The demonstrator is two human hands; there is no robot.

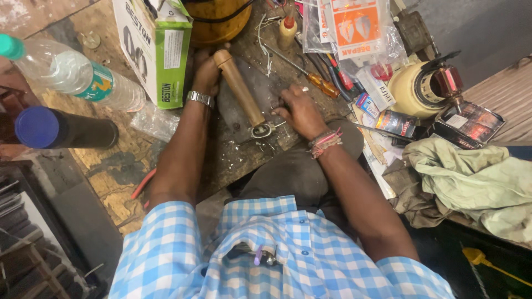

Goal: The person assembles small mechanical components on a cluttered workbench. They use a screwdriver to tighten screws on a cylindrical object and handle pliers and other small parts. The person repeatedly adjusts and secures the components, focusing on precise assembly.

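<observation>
A long wooden handle (pixel 239 87) with a metal ferrule end (pixel 260 130) lies on a dark metal plate (pixel 266 83) on the worn workbench. My left hand (pixel 206 72), with a metal watch on the wrist, grips the far rounded end of the handle. Close to the ferrule, my right hand (pixel 299 111), thread bands on its wrist, is closed on a small thin metal piece; what it is I cannot tell. An orange-handled screwdriver (pixel 321 84) lies just beyond my right hand.
A green and white carton (pixel 158 47), a clear water bottle (pixel 72 72) and a dark cylinder with a blue cap (pixel 61 130) stand left. A motor armature (pixel 426 86), packets, pliers and a crumpled cloth (pixel 471 177) crowd the right. A yellow vessel (pixel 219 19) sits behind.
</observation>
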